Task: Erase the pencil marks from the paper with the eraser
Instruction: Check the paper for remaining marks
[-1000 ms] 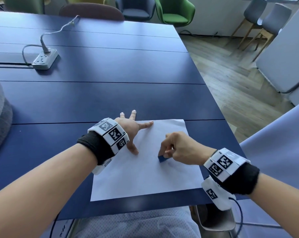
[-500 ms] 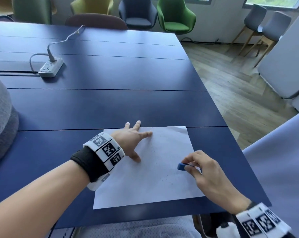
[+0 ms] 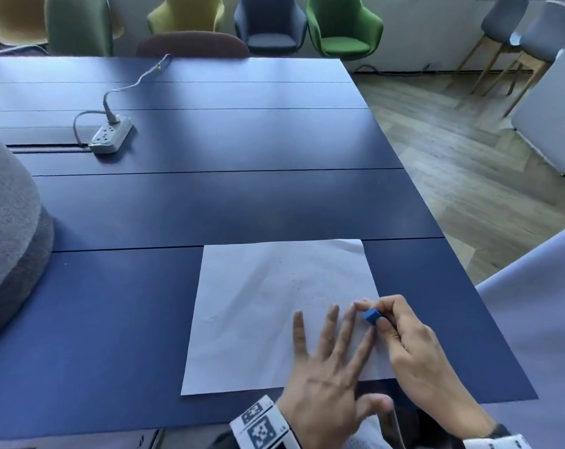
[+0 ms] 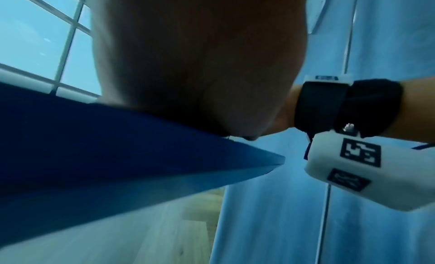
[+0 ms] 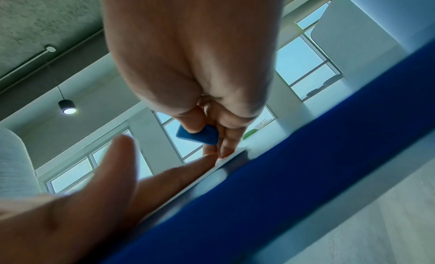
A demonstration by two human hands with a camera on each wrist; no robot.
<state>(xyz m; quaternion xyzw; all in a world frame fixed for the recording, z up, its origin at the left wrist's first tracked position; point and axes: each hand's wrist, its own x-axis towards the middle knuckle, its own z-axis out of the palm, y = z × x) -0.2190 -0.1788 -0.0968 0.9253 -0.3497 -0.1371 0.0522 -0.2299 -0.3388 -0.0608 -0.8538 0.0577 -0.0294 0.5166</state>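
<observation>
On the white paper (image 3: 258, 319) the left hand (image 3: 326, 377) lies flat (fingers straight); right-hand fingers (image 3: 388, 322) pinch the blue eraser (image 3: 371, 316).

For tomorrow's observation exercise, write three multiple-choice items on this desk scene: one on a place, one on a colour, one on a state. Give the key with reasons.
1. Where does the power strip lie?
A. On the table's far left part
B. On the paper
C. On the floor

2. What colour is the eraser?
A. White
B. Blue
C. Pink

3. How is the left hand placed?
A. Curled round the eraser
B. Flat with fingers spread on the paper
C. Lifted off the table

Key:
1 A: it sits far from the sheet, on the left.
2 B: the block pinched by the right hand is blue.
3 B: straight fingers rest on the sheet's near right part.
</observation>
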